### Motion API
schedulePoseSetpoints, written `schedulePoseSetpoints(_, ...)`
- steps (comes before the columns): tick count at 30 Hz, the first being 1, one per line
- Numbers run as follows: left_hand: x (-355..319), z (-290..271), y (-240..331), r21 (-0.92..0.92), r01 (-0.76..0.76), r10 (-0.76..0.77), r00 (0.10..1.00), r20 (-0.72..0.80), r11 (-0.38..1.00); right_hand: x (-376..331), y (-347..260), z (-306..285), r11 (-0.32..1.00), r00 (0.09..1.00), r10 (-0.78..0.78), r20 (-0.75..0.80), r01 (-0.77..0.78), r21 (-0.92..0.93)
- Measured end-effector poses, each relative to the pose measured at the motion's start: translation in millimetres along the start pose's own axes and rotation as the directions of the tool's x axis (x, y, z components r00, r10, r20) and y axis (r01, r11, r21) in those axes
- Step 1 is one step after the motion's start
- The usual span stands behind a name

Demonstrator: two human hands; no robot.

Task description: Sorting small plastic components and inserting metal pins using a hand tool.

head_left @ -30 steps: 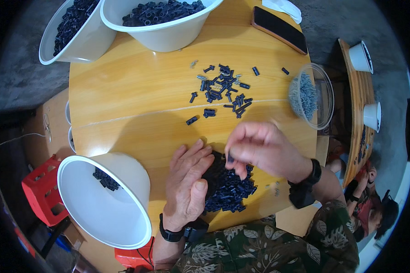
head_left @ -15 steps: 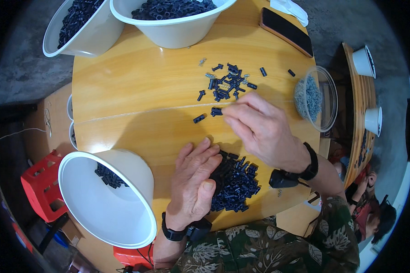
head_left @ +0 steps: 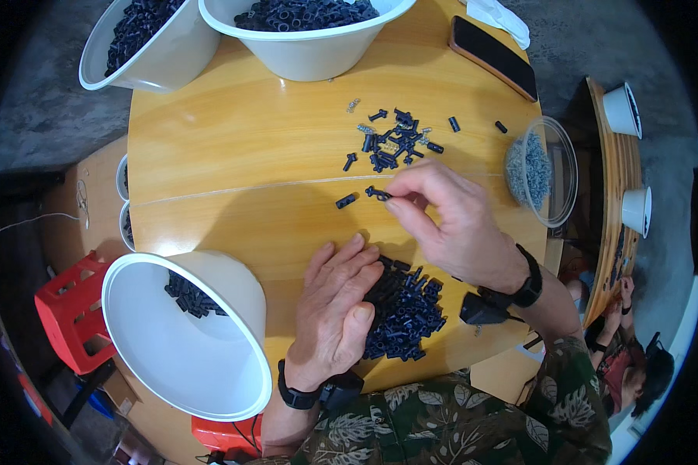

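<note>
My right hand [head_left: 459, 221] pinches a small black plastic pin [head_left: 377, 193] between thumb and fingertips, a little above the table. Its knobbed end points left, and the fingers cover the other end. Just left of it lies a short black plastic sleeve [head_left: 346, 201]. My left hand [head_left: 338, 306] lies with fingers stretched out along the left edge of a dense pile of small black plastic parts [head_left: 403, 314]; I see nothing held in it. Beyond my right hand is a loose scatter of black pins and sleeves [head_left: 392, 143], with small metal springs [head_left: 354, 105] among and beside them.
A white tub [head_left: 186, 387] with black parts tips toward the left. Two more filled white tubs [head_left: 302, 58] stand at the far edge. On the right are a clear bowl of springs [head_left: 529, 170] and a phone [head_left: 492, 56]. Another person [head_left: 624, 341] sits at a further table.
The part in my right hand now looks slimmer, with its knobbed end showing. My left hand stays beside the pile, and the whole view has shifted slightly.
</note>
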State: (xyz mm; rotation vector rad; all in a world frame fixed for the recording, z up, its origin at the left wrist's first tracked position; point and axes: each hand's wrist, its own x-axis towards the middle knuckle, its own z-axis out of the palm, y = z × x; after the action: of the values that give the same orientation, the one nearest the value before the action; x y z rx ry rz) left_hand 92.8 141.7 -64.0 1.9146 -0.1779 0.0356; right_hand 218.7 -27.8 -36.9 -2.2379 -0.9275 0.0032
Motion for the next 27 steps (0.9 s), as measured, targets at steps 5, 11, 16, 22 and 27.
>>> schedulePoseSetpoints(5,-2.3,0.7,0.1,-0.012,0.001,-0.001,1.0,-0.007,1.0,-20.4,-9.3,-17.3,0.649,0.911,0.348,0.224,-0.406,0.644)
schedulePoseSetpoints(11,-2.3,2.8,-0.4,-0.005,0.001,-0.001,1.0,-0.017,1.0,-26.6,-9.8,-24.2,0.702,0.959,0.23,0.165,-0.281,0.655)
schedulePoseSetpoints(16,-2.0,2.6,0.2,0.008,0.006,-0.006,1.0,-0.025,1.0,-26.0,-5.2,-24.9,0.808,0.995,0.061,0.081,-0.097,0.581)
schedulePoseSetpoints(22,-0.4,2.8,1.2,0.001,0.006,-0.006,1.0,-0.024,1.0,-25.8,-9.7,-31.2,0.769,0.987,0.026,0.16,-0.122,0.627)
schedulePoseSetpoints(27,-1.1,3.1,0.5,0.001,0.013,-0.013,1.0,-0.028,1.0,-27.4,-14.4,-32.5,0.14,0.801,0.39,0.453,-0.538,0.831)
